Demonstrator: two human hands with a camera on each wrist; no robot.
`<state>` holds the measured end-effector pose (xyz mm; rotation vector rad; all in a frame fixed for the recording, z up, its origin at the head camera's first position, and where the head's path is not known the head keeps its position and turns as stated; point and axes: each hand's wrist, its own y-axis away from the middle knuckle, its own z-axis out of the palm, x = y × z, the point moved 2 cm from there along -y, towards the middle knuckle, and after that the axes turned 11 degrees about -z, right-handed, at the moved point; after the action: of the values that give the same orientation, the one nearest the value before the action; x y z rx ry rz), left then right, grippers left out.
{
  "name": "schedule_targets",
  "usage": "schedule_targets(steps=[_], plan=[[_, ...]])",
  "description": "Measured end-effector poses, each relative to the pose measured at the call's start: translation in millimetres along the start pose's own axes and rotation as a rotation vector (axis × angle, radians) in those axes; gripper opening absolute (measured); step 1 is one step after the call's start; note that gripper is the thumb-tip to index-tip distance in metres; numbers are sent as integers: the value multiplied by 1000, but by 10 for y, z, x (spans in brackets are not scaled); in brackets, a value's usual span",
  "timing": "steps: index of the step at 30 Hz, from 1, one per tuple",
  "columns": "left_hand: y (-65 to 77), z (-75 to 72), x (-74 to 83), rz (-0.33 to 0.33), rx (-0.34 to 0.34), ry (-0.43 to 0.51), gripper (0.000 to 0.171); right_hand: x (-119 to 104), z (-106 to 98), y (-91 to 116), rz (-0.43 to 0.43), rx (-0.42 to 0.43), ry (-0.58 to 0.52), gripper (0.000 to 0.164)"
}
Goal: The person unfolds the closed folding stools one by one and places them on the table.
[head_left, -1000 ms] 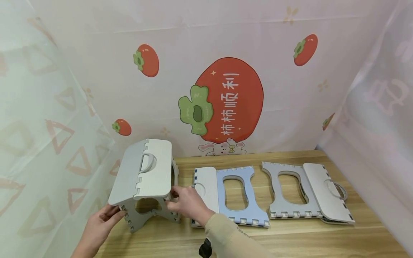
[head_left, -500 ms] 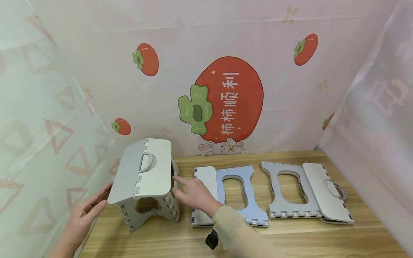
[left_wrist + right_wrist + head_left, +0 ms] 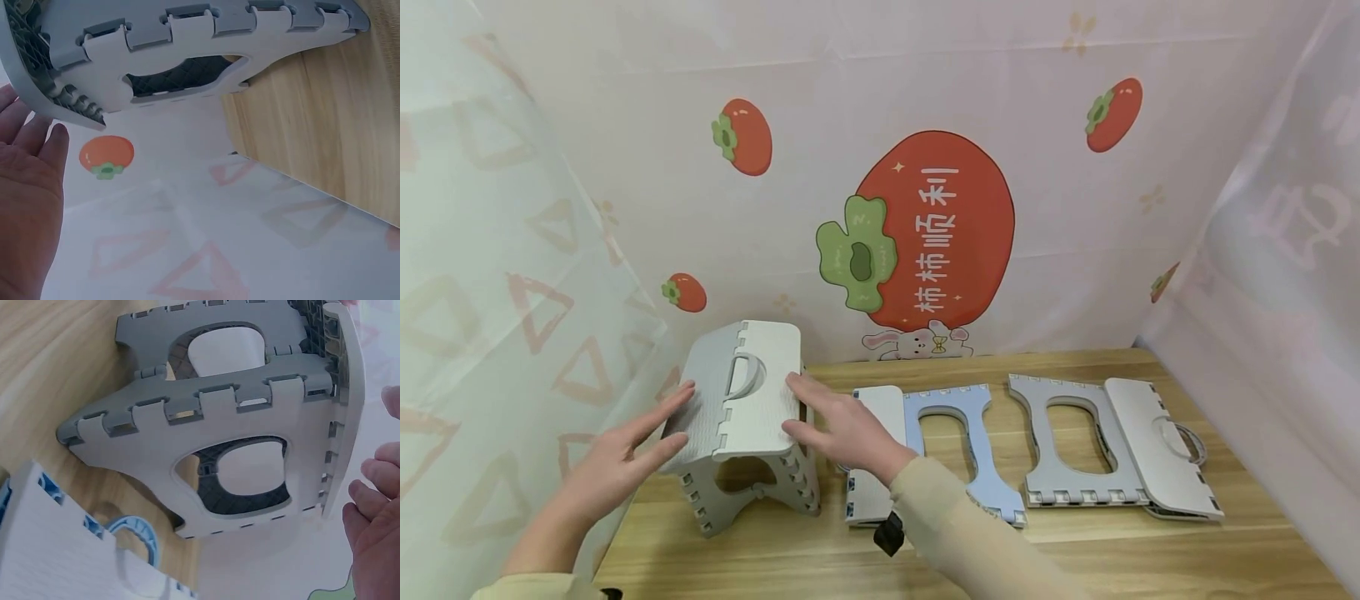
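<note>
A folding step stool [image 3: 767,408] stands on its legs at the left, its seat half grey and half white with a small handle [image 3: 749,379] at the middle hinge. Over the grey half, my left hand [image 3: 613,467] has straight, spread fingers. My right hand [image 3: 853,429] is at the right edge of the white half, fingers extended. From the left wrist, the hand [image 3: 28,187] appears palm-up beside the seat panel, above the legs [image 3: 275,37]. The right wrist view has the other hand [image 3: 381,519] alongside the seat's outer face, with the spread leg frames [image 3: 153,444] below.
To the right on the wooden table [image 3: 985,567] lie two stools folded flat: a white and blue one [image 3: 996,492] and a grey one [image 3: 1157,467] with its handle out. A persimmon-printed cloth [image 3: 1060,225] forms the back wall, and sheets hang at both sides.
My left hand has risen from below the seat's left edge to over its grey half. My right hand has shifted up from the side of the legs to the seat's right edge.
</note>
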<state>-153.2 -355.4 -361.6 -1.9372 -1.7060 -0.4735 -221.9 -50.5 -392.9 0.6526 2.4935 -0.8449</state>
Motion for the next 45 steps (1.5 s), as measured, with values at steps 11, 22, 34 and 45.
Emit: schedule_targets(steps=[11,22,34,45], plan=[[-158,81,136,96,-88,-62,63,-82,-27,-140,-22,-140,58,77],[-199,131,132,137,-79,-67,57,-120,29,-243,-86,-180,150,78],[-199,138,116,141,-62,-96,57,-111,111,-288,-91,-243,162,75],[-200,144,126,151,-66,-106,57,-109,130,-289,-94,-312,209,67]])
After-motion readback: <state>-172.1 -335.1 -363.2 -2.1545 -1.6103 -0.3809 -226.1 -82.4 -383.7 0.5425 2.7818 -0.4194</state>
